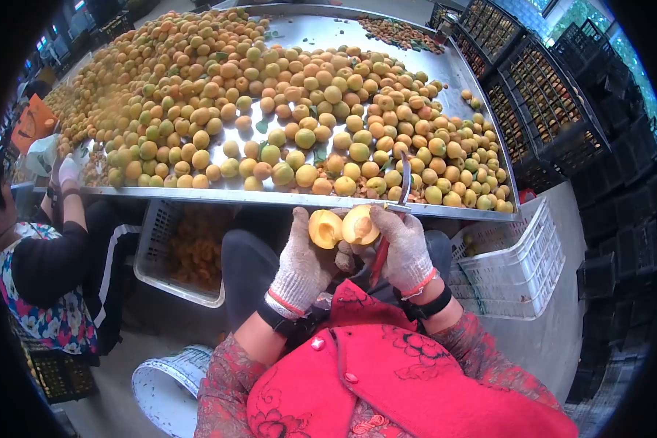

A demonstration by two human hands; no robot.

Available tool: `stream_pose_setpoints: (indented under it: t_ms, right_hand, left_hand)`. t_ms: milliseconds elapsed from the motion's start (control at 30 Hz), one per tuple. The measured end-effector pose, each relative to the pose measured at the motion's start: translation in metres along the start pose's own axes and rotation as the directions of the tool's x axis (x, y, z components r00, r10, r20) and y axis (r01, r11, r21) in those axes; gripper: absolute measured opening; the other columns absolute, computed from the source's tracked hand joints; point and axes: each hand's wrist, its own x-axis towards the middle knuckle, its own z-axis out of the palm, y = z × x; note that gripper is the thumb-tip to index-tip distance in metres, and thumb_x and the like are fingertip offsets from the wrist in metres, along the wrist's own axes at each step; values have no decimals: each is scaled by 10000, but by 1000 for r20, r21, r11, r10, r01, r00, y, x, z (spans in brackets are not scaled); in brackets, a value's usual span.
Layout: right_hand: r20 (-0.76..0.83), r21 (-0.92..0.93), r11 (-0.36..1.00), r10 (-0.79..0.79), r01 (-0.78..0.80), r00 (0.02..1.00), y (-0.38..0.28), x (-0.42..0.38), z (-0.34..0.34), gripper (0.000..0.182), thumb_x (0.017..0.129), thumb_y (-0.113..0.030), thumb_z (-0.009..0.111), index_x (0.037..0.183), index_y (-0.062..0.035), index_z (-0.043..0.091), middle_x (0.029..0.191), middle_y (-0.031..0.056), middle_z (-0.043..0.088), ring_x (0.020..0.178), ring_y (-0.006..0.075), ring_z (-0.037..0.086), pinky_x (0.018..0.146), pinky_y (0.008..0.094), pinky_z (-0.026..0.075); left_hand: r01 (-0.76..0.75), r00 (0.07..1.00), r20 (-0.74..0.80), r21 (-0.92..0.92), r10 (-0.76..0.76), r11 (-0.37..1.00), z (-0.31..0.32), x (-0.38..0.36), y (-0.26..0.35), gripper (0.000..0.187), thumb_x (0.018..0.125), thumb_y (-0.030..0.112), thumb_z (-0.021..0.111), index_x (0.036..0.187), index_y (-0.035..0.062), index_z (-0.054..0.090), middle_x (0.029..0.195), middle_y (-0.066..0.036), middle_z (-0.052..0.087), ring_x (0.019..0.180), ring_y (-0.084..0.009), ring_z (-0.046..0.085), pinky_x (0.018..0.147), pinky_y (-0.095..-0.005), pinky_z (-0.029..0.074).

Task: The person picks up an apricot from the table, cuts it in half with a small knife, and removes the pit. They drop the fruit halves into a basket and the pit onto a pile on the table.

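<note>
My left hand (304, 254), in a white knitted glove, is closed on one half of a split apricot (324, 229), its hollow cut face turned up. In my right hand (403, 250), gloved too, is the other half (360, 225), with the pit apparently still in it. A curved knife blade (405, 179) points up just beyond my right fingers. Under that palm shows a red handle (379, 263); the join between the two is hidden by the hand. Both halves nearly touch over my lap, just in front of the metal table's edge (292, 198).
Whole apricots (321, 87) heap the table, with a pile of pits (401, 35) at the back. A crate of apricot pieces (223, 285) stands below left, a white crate (518, 263) at right. A white bucket (164, 398) is by my left side. A co-worker (51, 263) sits left.
</note>
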Motion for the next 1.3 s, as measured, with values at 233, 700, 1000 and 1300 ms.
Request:
stream_pose_setpoints:
  t_ms: [233, 700, 1000, 1300]
  right_hand:
    - [-6, -193, 973, -131, 127, 991, 13, 7, -10, 219, 938, -204, 606, 1007, -1, 650, 777, 58, 664, 523, 84, 565, 433, 219, 409]
    - [101, -192, 981, 53, -32, 993, 20, 9, 5, 267, 911, -152, 626, 1135, -6, 625, 874, 92, 688, 641, 161, 669, 489, 215, 476]
    - [176, -396, 909, -60, 126, 983, 23, 4, 19, 234, 886, -97, 669, 1100, -2, 669, 889, 39, 683, 727, 66, 614, 653, 208, 500]
    - [367, -459, 829, -150, 319, 918, 18, -5, 3, 402, 812, -102, 759, 1169, 8, 611, 985, 75, 694, 886, 85, 630, 791, 255, 528]
  left_hand:
    - [-113, 973, -99, 587, 210, 802, -4, -11, 4, 396, 973, 365, 530, 1131, 4, 569, 1056, -119, 617, 943, -221, 612, 800, -349, 531]
    - [-115, 312, -22, 991, 950, 61, -109, -106, 167, 294, 941, 196, 589, 1166, 7, 604, 1083, -86, 636, 1035, -179, 568, 936, -315, 432]
    - [-159, 925, 59, 958, 375, 239, -7, -57, 47, 346, 1042, 278, 415, 1111, -1, 608, 883, -47, 637, 798, -110, 597, 767, -252, 479]
    - [-26, 925, -215, 789, 315, 614, 5, -38, -2, 389, 1028, 361, 430, 1172, 33, 582, 834, -2, 594, 653, -79, 544, 597, -216, 464]
